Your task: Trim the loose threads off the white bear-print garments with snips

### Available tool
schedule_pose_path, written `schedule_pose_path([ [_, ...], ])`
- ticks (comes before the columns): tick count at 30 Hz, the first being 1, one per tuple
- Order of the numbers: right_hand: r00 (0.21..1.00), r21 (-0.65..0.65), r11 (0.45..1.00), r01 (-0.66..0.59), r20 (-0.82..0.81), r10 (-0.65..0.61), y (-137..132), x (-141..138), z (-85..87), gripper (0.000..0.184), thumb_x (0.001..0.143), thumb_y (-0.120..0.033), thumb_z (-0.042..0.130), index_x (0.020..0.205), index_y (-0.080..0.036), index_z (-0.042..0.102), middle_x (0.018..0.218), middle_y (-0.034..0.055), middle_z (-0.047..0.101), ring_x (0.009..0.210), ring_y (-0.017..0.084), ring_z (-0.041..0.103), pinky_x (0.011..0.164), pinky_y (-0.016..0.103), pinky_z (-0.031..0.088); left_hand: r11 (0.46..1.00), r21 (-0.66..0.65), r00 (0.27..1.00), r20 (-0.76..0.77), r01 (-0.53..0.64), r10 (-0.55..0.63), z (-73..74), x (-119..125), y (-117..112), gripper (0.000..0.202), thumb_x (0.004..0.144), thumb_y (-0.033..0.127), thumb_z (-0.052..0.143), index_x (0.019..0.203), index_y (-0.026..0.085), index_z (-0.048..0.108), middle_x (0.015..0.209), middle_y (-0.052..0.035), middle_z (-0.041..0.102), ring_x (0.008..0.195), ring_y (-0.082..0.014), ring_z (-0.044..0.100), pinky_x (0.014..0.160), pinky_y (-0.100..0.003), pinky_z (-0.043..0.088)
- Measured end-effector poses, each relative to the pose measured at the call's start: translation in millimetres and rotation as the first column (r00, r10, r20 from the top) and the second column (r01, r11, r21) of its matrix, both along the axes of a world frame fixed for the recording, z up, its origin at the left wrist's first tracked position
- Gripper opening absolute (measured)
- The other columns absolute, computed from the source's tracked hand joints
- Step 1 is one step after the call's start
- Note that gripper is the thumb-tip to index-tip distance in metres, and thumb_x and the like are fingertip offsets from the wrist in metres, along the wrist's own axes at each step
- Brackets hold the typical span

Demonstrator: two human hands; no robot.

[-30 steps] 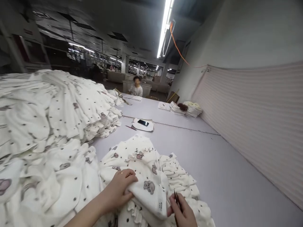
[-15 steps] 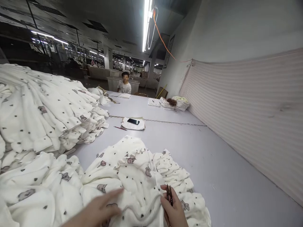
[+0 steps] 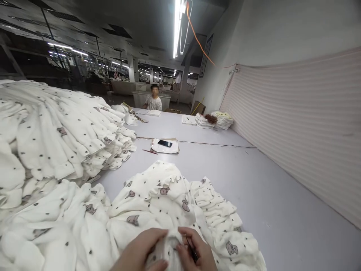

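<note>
A white, soft garment [image 3: 158, 205] with grey animal prints and small dark spots lies spread before me, with a ruffled seam across it. My left hand [image 3: 143, 248] pinches a bunched fold of it near the bottom of the view. Facing it, my right hand [image 3: 197, 250] grips the same fold between thumb and fingers. Dark thread snips [image 3: 192, 250] are tucked in my right palm, mostly hidden by the fingers. The gathered fold [image 3: 172, 244] stands up between both hands.
A tall heap of matching white garments [image 3: 64, 128] fills the left side. Farther off on the table [image 3: 225, 165] lie a phone [image 3: 165, 143] on papers and a pencil [image 3: 150, 151]. Cloth stacks [image 3: 208, 120] stand at the back right. A person [image 3: 153, 99] sits beyond the table.
My left hand has moved right and closed on the garment beside my right hand. A fold is now raised between them. The snips have tipped down into my right palm.
</note>
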State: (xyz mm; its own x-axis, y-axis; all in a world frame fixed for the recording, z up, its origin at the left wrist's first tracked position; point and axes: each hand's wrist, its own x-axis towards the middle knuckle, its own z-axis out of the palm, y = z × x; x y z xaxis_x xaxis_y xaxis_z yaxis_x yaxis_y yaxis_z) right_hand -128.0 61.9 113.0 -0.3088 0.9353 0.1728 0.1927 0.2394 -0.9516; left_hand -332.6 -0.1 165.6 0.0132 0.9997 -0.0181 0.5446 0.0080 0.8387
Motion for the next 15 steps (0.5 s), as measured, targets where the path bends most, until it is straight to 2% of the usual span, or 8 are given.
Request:
schedule_pose_path([
  [2, 0.999, 0.013, 0.999, -0.03, 0.024, 0.029, 0.6, 0.3, 5.5, 0.033, 0.082, -0.052, 0.053, 0.092, -0.022, 0.064, 0.057, -0.0044, 0.048, 0.047, 0.01, 0.038, 0.047, 0.021, 0.031, 1.0, -0.023, 1.0, 0.031, 0.003, -0.002, 0.8, 38.6, 19.9, 0.023, 0.076, 0.025, 0.06, 0.098, 0.024, 0.064, 0.093, -0.0031, 0.068, 0.086, -0.0223, 0.062, 0.078, -0.031, 0.051],
  [4, 0.998, -0.025, 0.998, -0.05, 0.021, 0.051, 3.5, 4.5, 12.2, 0.033, 0.08, -0.053, 0.055, 0.081, -0.021, 0.062, 0.057, -0.0046, 0.048, 0.048, 0.01, 0.036, 0.047, 0.02, 0.029, 0.998, -0.008, 0.996, 0.066, -0.066, 0.067, 1.8, 51.8, 31.2, 0.008, 0.079, 0.023, 0.053, 0.084, 0.021, 0.059, 0.076, -0.0011, 0.061, 0.072, -0.0189, 0.056, 0.066, -0.027, 0.046],
  [8, 0.994, -0.162, 0.982, -0.098, -0.063, 0.089, 8.2, 19.9, 26.7, 0.04, 0.074, -0.058, 0.061, 0.065, -0.02, 0.055, 0.056, -0.0042, 0.047, 0.051, 0.01, 0.04, 0.05, 0.02, 0.032, 0.99, 0.059, 0.982, 0.147, -0.129, 0.119, -5.4, 47.6, 29.0, 0.003, 0.081, 0.023, 0.048, 0.081, 0.021, 0.051, 0.071, 0.0016, 0.049, 0.065, -0.0162, 0.046, 0.061, -0.026, 0.039],
  [11, 0.999, -0.224, 0.974, -0.026, -0.044, 0.017, 9.0, 31.3, 33.6, 0.038, 0.076, -0.059, 0.059, 0.069, -0.021, 0.055, 0.057, -0.0031, 0.053, 0.049, 0.011, 0.041, 0.049, 0.021, 0.034, 0.991, 0.036, 0.965, 0.237, -0.128, 0.115, -12.5, 46.2, 22.8, 0.006, 0.083, 0.026, 0.047, 0.081, 0.021, 0.049, 0.072, 0.0014, 0.047, 0.067, -0.0165, 0.046, 0.063, -0.026, 0.039],
  [13, 1.0, -0.187, 0.982, -0.017, 0.022, 0.021, 9.5, 35.6, 34.3, 0.036, 0.072, -0.058, 0.065, 0.078, -0.022, 0.061, 0.062, -0.0024, 0.058, 0.048, 0.011, 0.042, 0.047, 0.02, 0.034, 0.993, 0.022, 0.954, 0.279, -0.12, 0.109, -13.8, 47.6, 21.1, 0.008, 0.084, 0.028, 0.047, 0.081, 0.021, 0.049, 0.072, 0.0016, 0.045, 0.068, -0.0164, 0.045, 0.062, -0.026, 0.038],
  [15, 0.993, -0.093, 0.994, -0.06, 0.093, 0.068, 10.2, 35.9, 32.8, 0.035, 0.069, -0.055, 0.068, 0.084, -0.024, 0.067, 0.069, -0.0002, 0.063, 0.055, 0.014, 0.051, 0.053, 0.022, 0.039, 0.993, 0.032, 0.949, 0.298, -0.114, 0.099, -12.3, 49.0, 20.7, 0.009, 0.085, 0.03, 0.046, 0.081, 0.021, 0.048, 0.073, 0.0016, 0.045, 0.068, -0.0162, 0.045, 0.063, -0.026, 0.038],
])
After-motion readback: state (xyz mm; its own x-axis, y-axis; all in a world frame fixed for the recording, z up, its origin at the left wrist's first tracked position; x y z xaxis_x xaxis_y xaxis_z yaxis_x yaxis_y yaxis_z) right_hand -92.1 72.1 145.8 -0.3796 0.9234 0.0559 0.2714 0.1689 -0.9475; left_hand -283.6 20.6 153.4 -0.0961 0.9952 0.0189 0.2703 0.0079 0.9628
